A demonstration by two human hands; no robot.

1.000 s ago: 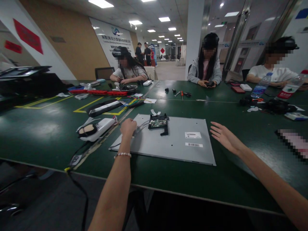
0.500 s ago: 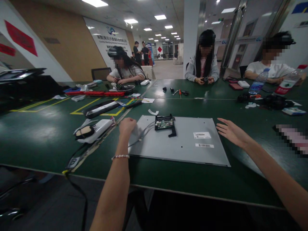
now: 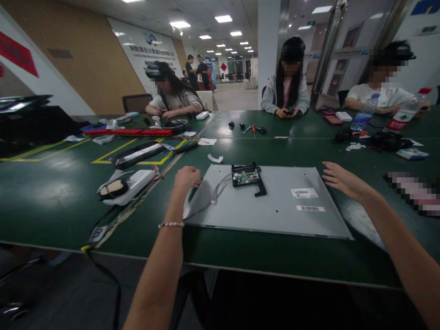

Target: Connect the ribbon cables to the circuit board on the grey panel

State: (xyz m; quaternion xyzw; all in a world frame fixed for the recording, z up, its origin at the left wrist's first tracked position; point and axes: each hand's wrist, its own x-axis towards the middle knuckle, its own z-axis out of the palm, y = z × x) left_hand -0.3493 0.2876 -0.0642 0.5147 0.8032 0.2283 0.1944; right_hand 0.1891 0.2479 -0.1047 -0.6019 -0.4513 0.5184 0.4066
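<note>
A flat grey metal-backed panel (image 3: 240, 208) lies on the green table in front of me. On its upper middle sits a black bracket (image 3: 261, 187) with a small green circuit board (image 3: 246, 177); grey cables (image 3: 222, 187) run from it toward the panel's left side. At the panel's left edge is my left hand (image 3: 187, 178), fingers loosely bent and partly hidden; I cannot tell whether they touch the edge. My right hand (image 3: 345, 181) is open beside the right edge, fingers stretched toward it. Two white labels (image 3: 304, 193) are on the panel's right half.
Left of my left arm lies a white object with a black-and-tan round part (image 3: 115, 190). A long black case (image 3: 137, 156) is farther back. Small tools, including an orange screwdriver (image 3: 254, 130), lie mid-table. Two bottles (image 3: 366, 112) stand back right. Three people sit opposite.
The panel has shifted right relative to the table and its fixed items, with both my hands moving right alongside it. My view has turned slightly.
</note>
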